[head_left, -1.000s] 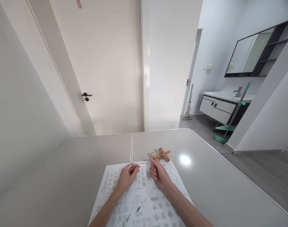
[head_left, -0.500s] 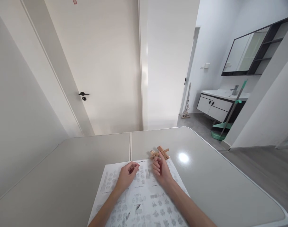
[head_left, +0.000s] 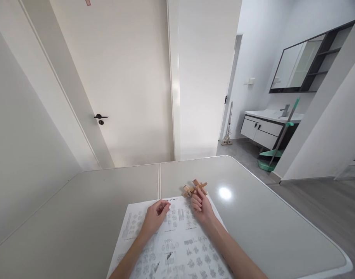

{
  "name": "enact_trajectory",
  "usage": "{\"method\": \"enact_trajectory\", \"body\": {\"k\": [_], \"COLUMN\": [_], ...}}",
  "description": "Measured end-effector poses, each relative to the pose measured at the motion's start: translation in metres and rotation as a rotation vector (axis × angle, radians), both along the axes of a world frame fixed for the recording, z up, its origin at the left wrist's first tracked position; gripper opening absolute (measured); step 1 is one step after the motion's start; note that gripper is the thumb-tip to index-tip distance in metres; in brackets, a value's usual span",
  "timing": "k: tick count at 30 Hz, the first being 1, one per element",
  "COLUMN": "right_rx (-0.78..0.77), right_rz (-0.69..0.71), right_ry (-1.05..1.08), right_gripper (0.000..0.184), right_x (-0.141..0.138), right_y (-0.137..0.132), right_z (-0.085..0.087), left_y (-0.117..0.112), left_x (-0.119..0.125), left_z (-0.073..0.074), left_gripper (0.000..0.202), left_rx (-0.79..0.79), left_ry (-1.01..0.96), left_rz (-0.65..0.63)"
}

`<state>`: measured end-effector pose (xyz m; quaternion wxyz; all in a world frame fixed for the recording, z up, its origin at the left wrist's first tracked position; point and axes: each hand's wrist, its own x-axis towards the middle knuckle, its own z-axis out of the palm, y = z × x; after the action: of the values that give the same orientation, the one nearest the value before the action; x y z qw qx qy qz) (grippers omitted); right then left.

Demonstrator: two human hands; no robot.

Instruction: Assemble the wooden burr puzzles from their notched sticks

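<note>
My left hand (head_left: pixel 156 214) rests on the printed sheet (head_left: pixel 173 232), its fingers curled in and the thumb near the index finger; nothing shows in it. At the sheet's far edge, my right hand (head_left: pixel 202 205) has its fingers bent, with index finger and thumb closed at the near side of some small wooden puzzle pieces (head_left: pixel 187 190). Crossed wooden sticks (head_left: pixel 203 185) lie just beyond the index fingertip. The fingers hide part of the wood. Grey drawings of assembled shapes and short lines of text cover the sheet.
The grey table (head_left: pixel 63 217) has a seam (head_left: pixel 159 182) running away from me and a bright light reflection on its right. Behind it are a white door (head_left: pixel 130 85) with a black handle, a mop (head_left: pixel 228 128), a washbasin cabinet (head_left: pixel 261 128) and a green dustpan (head_left: pixel 267 164).
My right hand has shifted slightly right, and more of the left wooden cluster shows. My left hand keeps its curled pose. The whole view has moved a little.
</note>
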<state>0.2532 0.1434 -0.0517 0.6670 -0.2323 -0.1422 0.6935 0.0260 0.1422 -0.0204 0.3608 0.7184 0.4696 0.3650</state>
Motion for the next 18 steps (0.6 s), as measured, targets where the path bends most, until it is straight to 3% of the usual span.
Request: {"method": "enact_trajectory", "body": {"k": [4, 9, 15, 18], "right_rx": [-0.011, 0.03, 0.221, 0.338], "right_rz": [-0.087, -0.164, -0.083, -0.058], "right_ry": [-0.112, -0.486, -0.91, -1.121], "right_gripper": [0.043, 0.052, 0.049, 0.046], "right_x": [-0.009, -0.023, -0.038, -0.042], "right_y": [-0.006, -0.014, -0.023, -0.029], "right_z": [0.009, 0.015, 0.011, 0.011], "left_y": [0.0, -0.003, -0.002, 0.0], "left_x": [-0.001, 0.0, 0.001, -0.001], "left_z": [0.0, 0.003, 0.002, -0.002], "left_gripper": [0.034, 0.034, 0.036, 0.044], "left_rx": [0.003, -0.009, 0.007, -0.018], "left_ry": [0.0, 0.007, -0.077, -0.195], "left_rz": [-0.006, -0.02, -0.014, -0.087]}}
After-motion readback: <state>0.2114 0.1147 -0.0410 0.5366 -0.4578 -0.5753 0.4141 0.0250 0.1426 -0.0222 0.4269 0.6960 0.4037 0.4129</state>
